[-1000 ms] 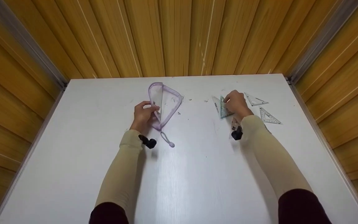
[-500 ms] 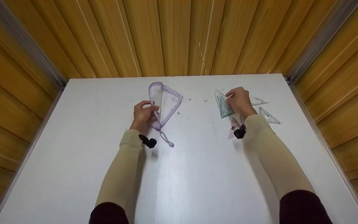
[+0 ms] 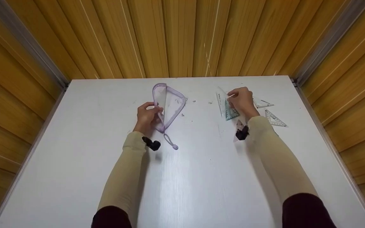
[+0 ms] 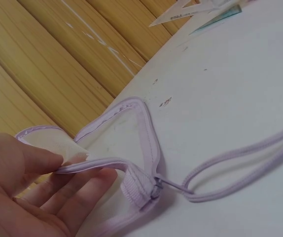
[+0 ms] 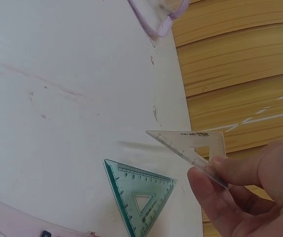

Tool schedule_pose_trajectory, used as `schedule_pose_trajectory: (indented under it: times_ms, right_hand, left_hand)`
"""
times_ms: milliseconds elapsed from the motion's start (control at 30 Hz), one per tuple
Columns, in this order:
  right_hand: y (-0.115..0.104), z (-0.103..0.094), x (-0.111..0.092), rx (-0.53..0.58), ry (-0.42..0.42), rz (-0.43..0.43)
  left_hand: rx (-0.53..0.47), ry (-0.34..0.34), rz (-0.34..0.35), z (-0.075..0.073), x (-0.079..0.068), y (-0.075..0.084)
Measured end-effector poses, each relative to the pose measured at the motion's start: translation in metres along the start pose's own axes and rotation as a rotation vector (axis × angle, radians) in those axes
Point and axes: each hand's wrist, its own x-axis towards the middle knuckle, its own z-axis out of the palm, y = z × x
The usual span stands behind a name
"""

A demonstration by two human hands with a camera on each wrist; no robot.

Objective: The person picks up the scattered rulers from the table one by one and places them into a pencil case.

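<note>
A see-through pouch with purple edging [image 3: 176, 91] stands spread on the table, its mouth parted. My left hand [image 3: 146, 117] pinches one edge of it between thumb and fingers, as the left wrist view shows at the purple rim [image 4: 102, 162]. From the pouch's corner hangs a purple cord loop [image 3: 170, 142]. My right hand [image 3: 242, 100] pinches a clear set square [image 5: 183, 140] by one corner, raised off the table. Below it lies a green set square [image 5: 140, 197], flat on the surface.
Two more clear set squares, one farther back [image 3: 262, 103] and one nearer [image 3: 275, 119], lie right of my right hand. A pinkish triangular piece [image 3: 238, 128] lies under that wrist. Wooden panels [image 3: 179, 38] rise behind the white table [image 3: 188, 183].
The clear set square has been lifted off the table beside the green one by my right hand, which has shifted slightly. My left hand and the pouch stay almost still.
</note>
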Motion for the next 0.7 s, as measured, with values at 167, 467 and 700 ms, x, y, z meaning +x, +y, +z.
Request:
schedule_pose_trajectory:
  times_ms: [167,467,700]
  right_hand:
    - [-0.003,0.008,0.004,0.002,0.023,-0.009]
    - [-0.013,0.021,0.008,0.122,0.008,-0.030]
    - [-0.024,0.033,0.013,0.148,-0.011,-0.028]
  left_hand:
    - [0.029,0.010,0.010,0.000,0.001,0.000]
    - [0.024,0.005,0.030,0.001,0.000,0.000]
    - [0.082,0.029,0.030,0.003,-0.001,0.002]
